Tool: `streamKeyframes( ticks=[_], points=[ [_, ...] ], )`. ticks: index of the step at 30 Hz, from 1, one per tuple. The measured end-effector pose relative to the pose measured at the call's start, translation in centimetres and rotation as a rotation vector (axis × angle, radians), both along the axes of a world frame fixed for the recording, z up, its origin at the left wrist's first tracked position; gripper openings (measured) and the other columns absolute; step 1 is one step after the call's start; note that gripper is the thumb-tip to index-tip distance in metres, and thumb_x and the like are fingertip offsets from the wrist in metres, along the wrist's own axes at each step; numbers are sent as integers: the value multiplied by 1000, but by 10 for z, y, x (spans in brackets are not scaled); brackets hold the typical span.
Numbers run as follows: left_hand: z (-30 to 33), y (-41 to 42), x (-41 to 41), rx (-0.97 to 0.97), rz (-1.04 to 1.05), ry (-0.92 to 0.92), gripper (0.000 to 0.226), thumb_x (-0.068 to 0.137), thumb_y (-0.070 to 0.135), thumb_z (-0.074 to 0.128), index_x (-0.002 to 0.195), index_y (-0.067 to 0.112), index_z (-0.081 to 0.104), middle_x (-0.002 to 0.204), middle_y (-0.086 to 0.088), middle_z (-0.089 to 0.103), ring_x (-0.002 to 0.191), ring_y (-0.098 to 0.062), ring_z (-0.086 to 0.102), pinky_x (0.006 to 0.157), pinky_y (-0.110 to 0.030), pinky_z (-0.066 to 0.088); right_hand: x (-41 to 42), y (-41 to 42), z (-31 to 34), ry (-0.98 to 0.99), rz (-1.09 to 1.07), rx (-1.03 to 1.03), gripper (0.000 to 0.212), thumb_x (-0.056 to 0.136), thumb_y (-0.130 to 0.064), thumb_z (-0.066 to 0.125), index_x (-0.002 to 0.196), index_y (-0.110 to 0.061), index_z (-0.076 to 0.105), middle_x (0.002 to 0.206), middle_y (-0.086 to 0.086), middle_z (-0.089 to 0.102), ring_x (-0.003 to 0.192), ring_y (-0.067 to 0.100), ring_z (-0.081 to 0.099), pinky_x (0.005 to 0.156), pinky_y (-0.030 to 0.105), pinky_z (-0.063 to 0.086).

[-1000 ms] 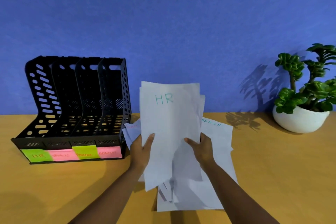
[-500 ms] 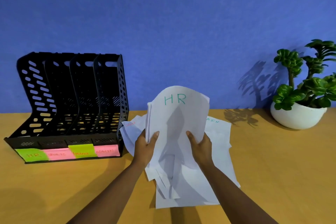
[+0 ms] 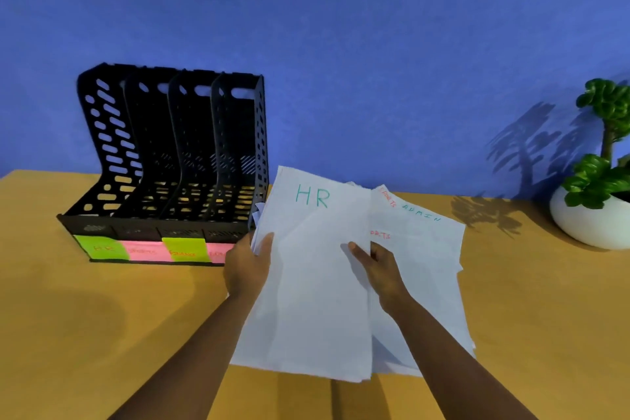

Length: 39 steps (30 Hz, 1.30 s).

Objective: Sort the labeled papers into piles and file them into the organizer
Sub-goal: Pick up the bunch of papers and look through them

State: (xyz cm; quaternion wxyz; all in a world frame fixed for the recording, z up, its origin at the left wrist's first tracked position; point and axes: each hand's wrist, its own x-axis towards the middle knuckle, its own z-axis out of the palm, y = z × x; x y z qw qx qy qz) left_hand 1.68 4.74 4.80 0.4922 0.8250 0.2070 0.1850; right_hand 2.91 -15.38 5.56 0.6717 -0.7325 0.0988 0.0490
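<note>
Organizer (image 3: pixel 177 160): black, four slots, far left on the counter (image 3: pixel 102 317).
Left hand (image 3: pixel 247 269): grip clenched on the HR sheet (image 3: pixel 313 283) – left edge.
Right hand (image 3: pixel 378 266): pinching its right edge.
Loose papers (image 3: pixel 426 256): beneath, flat – one reads ADMIN.
Plant (image 3: pixel 600 174): far right.

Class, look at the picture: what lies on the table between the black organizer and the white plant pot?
In the head view, the paper stack topped by the HR sheet, then bare table.

**Worktop layout**

Organizer (image 3: pixel 170 160) stands at left of frame on the worktop (image 3: pixel 102 317), against the wall (image 3: pixel 341 44). Paper stack (image 3: pixel 320 283) lies centre frame, just right of it. Potted plant (image 3: pixel 593 208) sits far right.
</note>
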Motion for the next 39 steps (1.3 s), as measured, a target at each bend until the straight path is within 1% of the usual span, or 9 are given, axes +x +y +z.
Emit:
streamKeyframes(
  ticks=[3,8,14,18,22,29,33,37,39],
  points=[
    [-17,18,-17,37,88,64,39,92,38,51,90,3,68,91,-20,69,90,-39,63,67,-28,38,-2,11,-12,77,139,-125,12,81,-18,69,71,-20,65,73,-2,64,67,12,58,57,21,44],
    [-47,55,-53,306,267,61,49,87,39,41,108,2,65,95,-24,71,87,-47,64,71,-42,50,-17,46,-39,186,386,-228,13,75,-16,76,71,-14,64,67,4,64,58,15,59,42,19,45],
    [-76,96,-74,577,307,235,37,86,22,55,113,-3,62,101,-30,68,88,-49,66,74,-53,53,-37,88,-56,318,509,-267,28,77,-20,73,99,-7,63,98,9,65,73,17,65,54,23,56],
    [-76,110,-83,588,346,288,29,83,6,64,110,-6,63,92,-32,69,79,-47,66,68,-49,51,-41,108,-58,341,562,-306,38,82,-15,69,115,0,60,120,14,62,93,26,64,78,38,58],
    [-78,116,-88,509,460,317,41,87,9,56,126,-2,50,111,-30,62,100,-46,59,80,-52,41,-45,129,-55,288,614,-317,34,86,-13,64,117,2,59,123,17,62,103,34,65,78,35,57],
    [-82,96,-94,750,-8,322,69,89,62,5,144,25,26,143,-11,47,131,-33,47,99,-72,19,-41,169,-55,186,600,-295,36,87,-8,62,122,-1,55,120,18,63,100,36,65,83,46,56],
    [-96,84,-93,895,-221,422,83,78,74,20,148,34,0,145,-11,45,130,-34,46,92,-76,20,-40,174,-59,162,626,-326,29,88,-14,60,116,-6,60,116,13,66,104,28,64,88,43,55],
    [-100,90,-94,878,-282,569,96,56,67,38,143,28,28,141,-11,50,124,-35,53,81,-78,32,-42,170,-60,220,651,-248,29,93,-18,53,119,-7,60,117,12,66,102,29,66,90,43,54],
    [-100,95,-93,864,-306,585,94,57,65,36,141,26,24,137,-12,54,120,-36,56,79,-77,34,-40,166,-59,168,658,-321,33,94,-20,49,124,-9,57,119,10,65,103,27,65,91,39,54]
  ],
)
